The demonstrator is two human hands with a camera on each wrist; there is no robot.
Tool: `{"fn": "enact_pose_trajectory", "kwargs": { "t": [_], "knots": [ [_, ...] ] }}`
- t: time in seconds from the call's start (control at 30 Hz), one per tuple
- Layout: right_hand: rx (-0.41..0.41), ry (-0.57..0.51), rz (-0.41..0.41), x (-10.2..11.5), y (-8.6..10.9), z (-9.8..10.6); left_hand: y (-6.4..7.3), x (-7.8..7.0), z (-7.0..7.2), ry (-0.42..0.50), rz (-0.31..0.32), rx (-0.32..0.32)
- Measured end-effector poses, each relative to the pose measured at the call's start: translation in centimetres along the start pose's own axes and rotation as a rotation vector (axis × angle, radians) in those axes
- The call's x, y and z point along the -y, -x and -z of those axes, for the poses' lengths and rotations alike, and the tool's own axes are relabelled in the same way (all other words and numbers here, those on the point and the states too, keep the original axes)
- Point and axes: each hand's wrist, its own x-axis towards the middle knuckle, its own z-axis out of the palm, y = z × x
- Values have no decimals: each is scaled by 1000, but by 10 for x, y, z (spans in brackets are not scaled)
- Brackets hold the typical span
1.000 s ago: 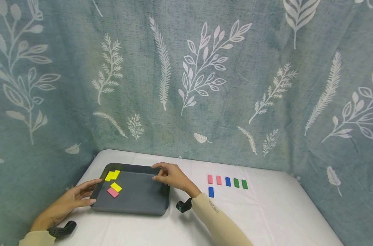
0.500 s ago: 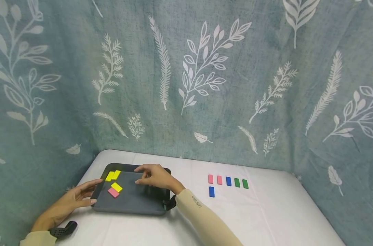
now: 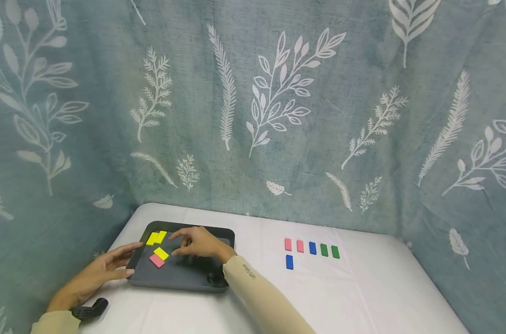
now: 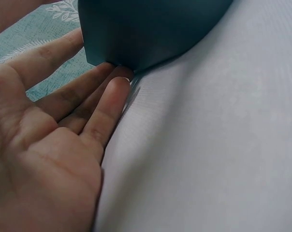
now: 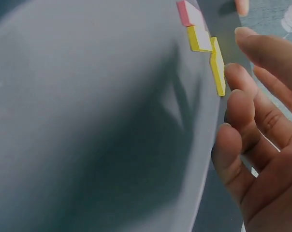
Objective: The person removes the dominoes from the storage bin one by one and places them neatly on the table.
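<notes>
R hand (image 3: 200, 243) fingers: thumb & index apart, nil btwn. If pinching, I'd drop in low, take long edges, leave neighbours undisturbed. Yellow block (image 3: 161, 253) just past thumb tip, against pink block (image 3: 156, 261); yellow pair (image 3: 160, 237) beyond, nr far-L corner of tray (image 3: 169, 274). L hand (image 3: 97, 272) on tray's L side.

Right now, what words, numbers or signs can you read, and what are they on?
"LetsSlim", probably: on the right sleeve, small and slanted, so I'm unsure of the exact letters.
Black wrist device by the left hand: tiny marks, too small to read.
Blocks and tray: no writing that I can see.
</notes>
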Motion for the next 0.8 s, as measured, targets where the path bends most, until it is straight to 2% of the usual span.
{"fn": "enact_pose_trajectory", "kwargs": {
  "t": [0.17, 0.47, 0.8],
  "knots": [
    [24, 20, -5, -1, -8, -6, -2, -1, 2, 0, 17, -8],
    [74, 56, -33, -3, -24, -16, 0, -3, 2, 14, -2, 15],
    [115, 132, -40, -4, -38, -20, -2, -1, 5, 18, -7, 2]
  ]
}}
